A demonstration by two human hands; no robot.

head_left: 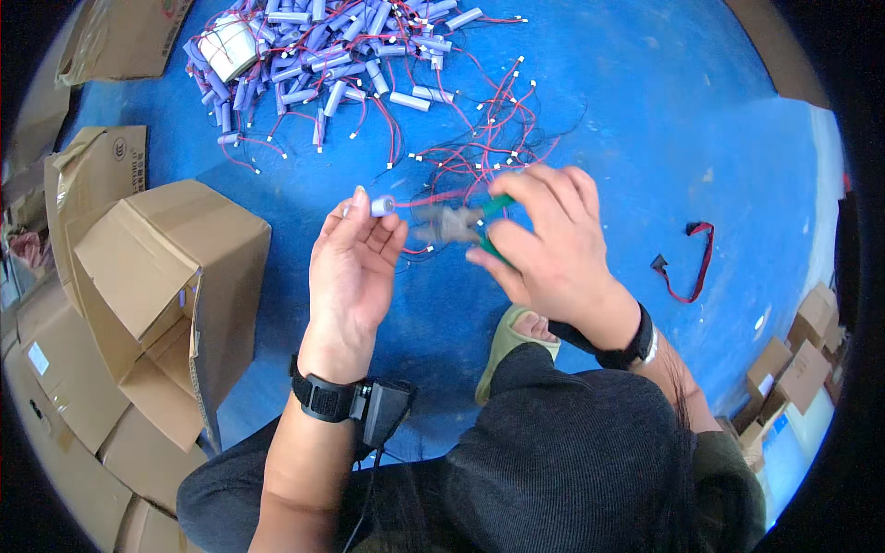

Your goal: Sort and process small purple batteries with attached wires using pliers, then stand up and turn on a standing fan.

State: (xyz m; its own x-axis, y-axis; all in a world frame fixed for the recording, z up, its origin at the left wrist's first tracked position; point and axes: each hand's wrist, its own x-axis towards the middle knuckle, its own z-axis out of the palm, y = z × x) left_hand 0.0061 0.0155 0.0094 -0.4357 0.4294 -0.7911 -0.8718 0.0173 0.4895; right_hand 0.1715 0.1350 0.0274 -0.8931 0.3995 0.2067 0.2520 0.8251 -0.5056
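Observation:
Between the thumb and fingers of my left hand (355, 249) is a small purple cylindrical battery (382, 205), with a red wire (433, 197) running from it to the right. My right hand (558, 235) grips green-handled pliers or cutters (452, 224); their grey jaws are smeared by motion and point at the wire close to the battery. Whether the jaws touch the wire I cannot tell. Just beyond my hands lies a tangle of loose red and black wires (489, 152) with small white connectors.
A big heap of purple batteries with wires (341, 64) covers the far blue floor, a white roll (229, 48) among them. An opened cardboard box (230, 249) stands at my left. A red cable (705, 267) lies on the right. More cartons (797, 369) are stacked beyond it.

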